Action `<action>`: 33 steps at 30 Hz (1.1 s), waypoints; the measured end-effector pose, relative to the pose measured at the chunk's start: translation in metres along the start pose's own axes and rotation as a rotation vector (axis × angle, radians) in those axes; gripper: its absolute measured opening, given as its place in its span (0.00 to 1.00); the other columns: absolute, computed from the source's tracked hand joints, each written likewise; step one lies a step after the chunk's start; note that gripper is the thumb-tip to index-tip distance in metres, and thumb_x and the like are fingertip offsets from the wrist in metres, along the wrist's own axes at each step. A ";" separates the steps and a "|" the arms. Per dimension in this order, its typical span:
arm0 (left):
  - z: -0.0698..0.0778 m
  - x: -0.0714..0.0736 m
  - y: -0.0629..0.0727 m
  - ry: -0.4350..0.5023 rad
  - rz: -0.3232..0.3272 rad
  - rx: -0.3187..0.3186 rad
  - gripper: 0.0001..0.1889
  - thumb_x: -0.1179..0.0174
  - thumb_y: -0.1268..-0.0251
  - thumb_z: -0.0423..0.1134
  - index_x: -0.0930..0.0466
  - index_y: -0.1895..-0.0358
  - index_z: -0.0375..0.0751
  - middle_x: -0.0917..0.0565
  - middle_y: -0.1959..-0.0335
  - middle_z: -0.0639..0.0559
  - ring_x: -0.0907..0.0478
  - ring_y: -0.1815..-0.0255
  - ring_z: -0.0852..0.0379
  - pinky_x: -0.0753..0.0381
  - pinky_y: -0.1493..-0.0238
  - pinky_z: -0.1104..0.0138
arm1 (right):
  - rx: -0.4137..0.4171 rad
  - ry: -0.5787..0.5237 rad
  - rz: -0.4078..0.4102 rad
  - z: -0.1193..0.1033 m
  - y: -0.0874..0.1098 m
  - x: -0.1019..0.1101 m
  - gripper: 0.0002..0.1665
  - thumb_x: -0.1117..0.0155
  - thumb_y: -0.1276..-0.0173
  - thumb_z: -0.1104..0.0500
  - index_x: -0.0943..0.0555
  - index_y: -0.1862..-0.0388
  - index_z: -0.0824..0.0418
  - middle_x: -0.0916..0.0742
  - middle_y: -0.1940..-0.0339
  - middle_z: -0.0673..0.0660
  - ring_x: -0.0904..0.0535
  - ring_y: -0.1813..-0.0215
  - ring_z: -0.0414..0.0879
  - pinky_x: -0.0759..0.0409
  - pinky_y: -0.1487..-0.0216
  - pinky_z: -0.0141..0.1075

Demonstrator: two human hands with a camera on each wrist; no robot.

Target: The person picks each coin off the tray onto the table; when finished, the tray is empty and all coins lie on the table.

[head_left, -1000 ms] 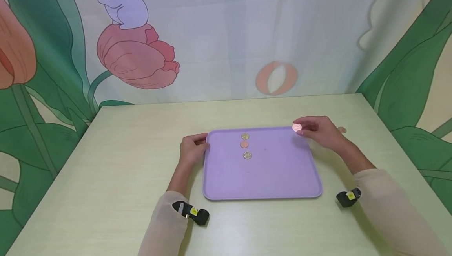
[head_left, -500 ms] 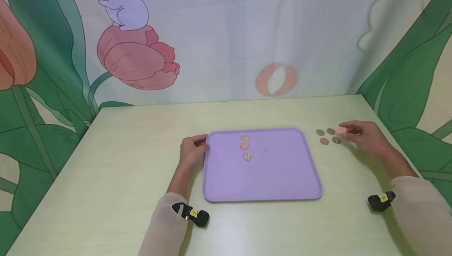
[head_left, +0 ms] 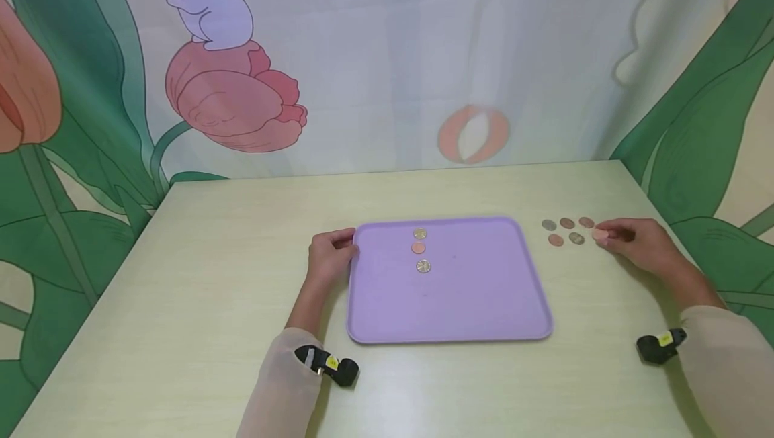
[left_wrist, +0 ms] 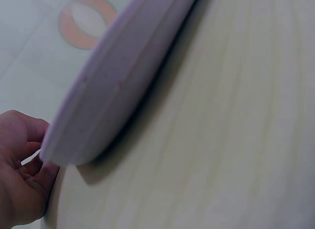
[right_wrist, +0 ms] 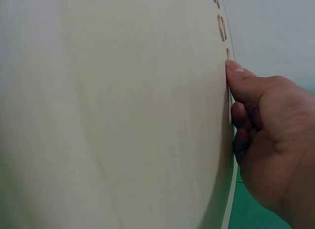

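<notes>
A purple tray (head_left: pixel 471 297) lies on the table, its far left corner pinched at the rim by my left hand (head_left: pixel 329 256). In the left wrist view, thumb and fingers of that hand meet the rim. Inside the tray a gold-toned coin (head_left: pixel 420 233), a copper coin (head_left: pixel 418 248) and a silvery coin (head_left: pixel 423 266) form a column. Right of the tray, my right hand (head_left: pixel 635 244) pinches a copper coin (head_left: pixel 599 234) low at the table surface. It is beside several coins in two rows, among them a copper coin (head_left: pixel 586 222) and a silvery coin (head_left: pixel 576 238).
The pale wooden table (head_left: pixel 199 303) reaches back to a printed curtain (head_left: pixel 363 89) with flowers and a rabbit. Its right edge runs just beyond the right hand. Wrist cameras sit on both sleeves, with one black camera (head_left: pixel 659 347) at the right forearm.
My right hand has carried the copper coin from above the tray's far right corner rightward to the table coins, then slightly toward me. The left hand and tray have stayed put.
</notes>
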State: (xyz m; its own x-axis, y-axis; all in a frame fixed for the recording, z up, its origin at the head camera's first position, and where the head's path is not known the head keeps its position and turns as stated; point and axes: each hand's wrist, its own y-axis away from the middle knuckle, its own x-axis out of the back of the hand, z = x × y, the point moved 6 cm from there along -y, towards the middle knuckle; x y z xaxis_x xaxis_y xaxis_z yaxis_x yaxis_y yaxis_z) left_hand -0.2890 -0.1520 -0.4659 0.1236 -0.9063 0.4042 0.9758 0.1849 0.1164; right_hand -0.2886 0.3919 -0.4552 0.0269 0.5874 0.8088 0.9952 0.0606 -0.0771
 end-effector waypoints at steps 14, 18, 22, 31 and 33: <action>0.001 0.001 -0.001 -0.002 0.010 0.009 0.21 0.38 0.40 0.26 0.16 0.41 0.36 0.13 0.47 0.37 0.16 0.46 0.48 0.16 0.48 0.69 | -0.027 -0.023 -0.023 0.003 0.000 -0.002 0.26 0.35 0.27 0.55 0.20 0.40 0.73 0.16 0.45 0.77 0.36 0.63 0.12 0.28 0.64 0.17; 0.001 0.001 -0.001 -0.001 0.011 0.015 0.22 0.38 0.39 0.26 0.16 0.41 0.36 0.13 0.47 0.37 0.17 0.46 0.48 0.16 0.47 0.69 | -0.030 -0.031 -0.027 0.003 -0.001 -0.002 0.27 0.35 0.27 0.54 0.20 0.39 0.73 0.16 0.44 0.76 0.36 0.63 0.12 0.28 0.64 0.18; 0.000 0.001 0.000 0.001 0.008 0.023 0.22 0.38 0.39 0.27 0.17 0.40 0.36 0.13 0.46 0.38 0.17 0.45 0.49 0.16 0.46 0.68 | -0.014 -0.072 -0.016 0.003 -0.003 -0.001 0.26 0.32 0.29 0.54 0.18 0.41 0.73 0.10 0.57 0.47 0.32 0.63 0.13 0.26 0.64 0.19; -0.001 0.000 -0.001 0.010 0.001 0.023 0.22 0.38 0.39 0.26 0.17 0.40 0.35 0.13 0.47 0.37 0.17 0.46 0.48 0.17 0.49 0.71 | -0.035 -0.042 -0.030 0.006 -0.001 -0.003 0.27 0.33 0.28 0.51 0.18 0.41 0.71 0.12 0.46 0.66 0.34 0.62 0.14 0.28 0.64 0.19; -0.001 0.000 -0.001 0.010 0.004 0.023 0.22 0.38 0.39 0.26 0.17 0.40 0.35 0.13 0.47 0.37 0.17 0.46 0.48 0.17 0.49 0.71 | -0.045 -0.045 -0.034 0.006 -0.001 -0.003 0.28 0.34 0.28 0.51 0.19 0.40 0.72 0.13 0.47 0.70 0.33 0.63 0.16 0.28 0.64 0.19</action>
State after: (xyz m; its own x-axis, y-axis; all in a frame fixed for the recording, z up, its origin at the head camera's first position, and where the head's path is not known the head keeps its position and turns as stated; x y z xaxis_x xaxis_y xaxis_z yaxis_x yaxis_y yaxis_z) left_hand -0.2897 -0.1521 -0.4666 0.1291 -0.9093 0.3957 0.9710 0.1968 0.1354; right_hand -0.2898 0.3953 -0.4612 -0.0106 0.6213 0.7835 0.9987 0.0452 -0.0224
